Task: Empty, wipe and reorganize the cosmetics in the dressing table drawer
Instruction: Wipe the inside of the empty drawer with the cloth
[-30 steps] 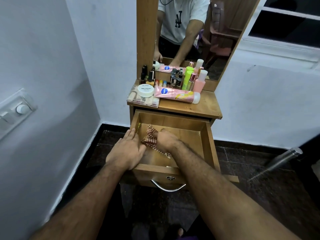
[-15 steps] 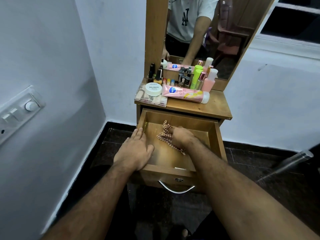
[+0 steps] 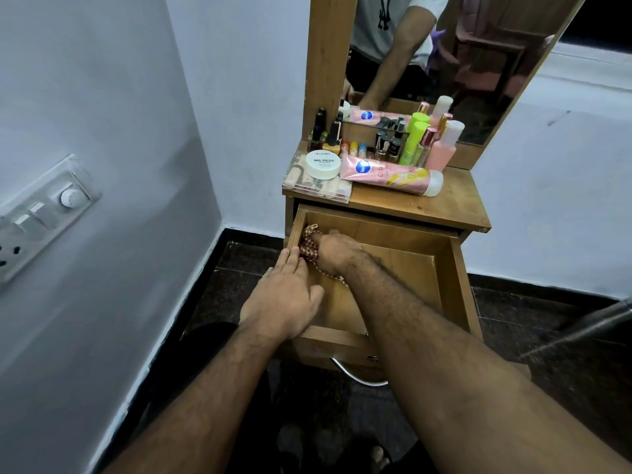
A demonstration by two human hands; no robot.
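The wooden drawer [image 3: 448,278] of the dressing table stands pulled out, with nothing but the cloth and my hands inside. My right hand [image 3: 337,251] presses a red-and-white checked cloth [image 3: 309,246] into the drawer's far left corner. My left hand [image 3: 284,295] lies flat on the drawer's left side wall, fingers together, holding nothing. The cosmetics stand on the tabletop [image 3: 455,206]: a pink tube [image 3: 393,174] lying down, a white nail polish jar [image 3: 323,164] on a clear case [image 3: 316,186], a green bottle [image 3: 413,138], a pink bottle [image 3: 443,148] and several small bottles.
A mirror [image 3: 444,63] rises behind the cosmetics and reflects a person's torso and arms. A white wall with a switch panel [image 3: 41,213] runs close on the left. A metal drawer handle [image 3: 359,376] sticks out in front, over dark floor tiles. A chrome leg [image 3: 581,330] lies at right.
My right hand has slid the cloth from the drawer's middle left and back into the far left corner. My left hand stays on the drawer's left side. The camera has shifted.
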